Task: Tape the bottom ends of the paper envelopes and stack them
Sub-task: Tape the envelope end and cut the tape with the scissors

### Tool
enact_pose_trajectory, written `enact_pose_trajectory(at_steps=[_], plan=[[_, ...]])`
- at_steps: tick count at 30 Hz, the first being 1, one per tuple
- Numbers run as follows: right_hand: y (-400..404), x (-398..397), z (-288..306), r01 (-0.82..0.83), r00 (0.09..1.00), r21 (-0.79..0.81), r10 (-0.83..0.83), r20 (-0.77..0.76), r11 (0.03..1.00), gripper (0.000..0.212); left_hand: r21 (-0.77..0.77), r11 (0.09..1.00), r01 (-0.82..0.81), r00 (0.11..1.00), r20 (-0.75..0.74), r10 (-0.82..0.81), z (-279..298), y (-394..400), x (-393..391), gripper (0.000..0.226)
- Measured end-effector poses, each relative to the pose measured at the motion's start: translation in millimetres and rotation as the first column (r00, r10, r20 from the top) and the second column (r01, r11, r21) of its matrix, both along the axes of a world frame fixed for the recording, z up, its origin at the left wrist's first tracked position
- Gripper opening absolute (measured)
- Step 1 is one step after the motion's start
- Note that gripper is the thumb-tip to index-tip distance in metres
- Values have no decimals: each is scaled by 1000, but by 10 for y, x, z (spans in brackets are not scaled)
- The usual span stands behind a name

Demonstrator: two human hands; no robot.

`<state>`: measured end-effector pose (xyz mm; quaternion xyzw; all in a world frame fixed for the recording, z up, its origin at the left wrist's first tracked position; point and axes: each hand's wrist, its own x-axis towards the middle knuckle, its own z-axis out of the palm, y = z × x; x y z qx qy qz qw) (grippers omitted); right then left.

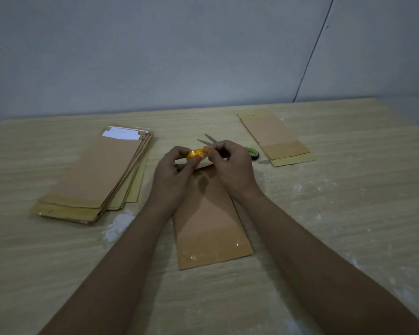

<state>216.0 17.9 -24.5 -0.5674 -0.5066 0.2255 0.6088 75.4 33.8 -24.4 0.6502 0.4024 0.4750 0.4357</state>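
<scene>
A brown paper envelope lies lengthwise in front of me, with shiny tape across its near end. Above its far end my left hand holds a small yellow tape roll between thumb and fingers. My right hand pinches at the roll's right side with thumb and fingertips. A pile of several envelopes lies at the left, and two stacked envelopes lie at the back right.
Scissors with green-black handles lie just behind my right hand, blades pointing left. The wooden table carries white smudges at its right and near the left pile. A grey wall stands behind the table.
</scene>
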Motion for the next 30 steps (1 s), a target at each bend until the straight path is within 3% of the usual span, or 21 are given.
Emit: enact_pose_trajectory(at_steps=[4, 9, 14, 25, 30], plan=[[17, 15, -51, 23, 999, -56, -20, 46, 998, 12, 72, 997, 36, 996, -88, -29, -29, 72, -12, 14], [16, 33, -64, 44, 996, -117, -34, 85, 992, 15, 5, 999, 40, 998, -53, -40, -60, 130, -13, 16], [-2, 23, -60, 69, 992, -169, -49, 120, 983, 16, 33, 998, 54, 995, -84, -51, -70, 122, 5, 16], [-63, 20, 59, 23, 999, -285, -11, 41, 958, 23, -6, 992, 127, 988, -86, -127, 3, 87, -39, 17], [-104, 6, 88, 21, 999, -323, -7, 47, 946, 17, 74, 994, 84, 973, -223, -65, 6, 88, -33, 19]])
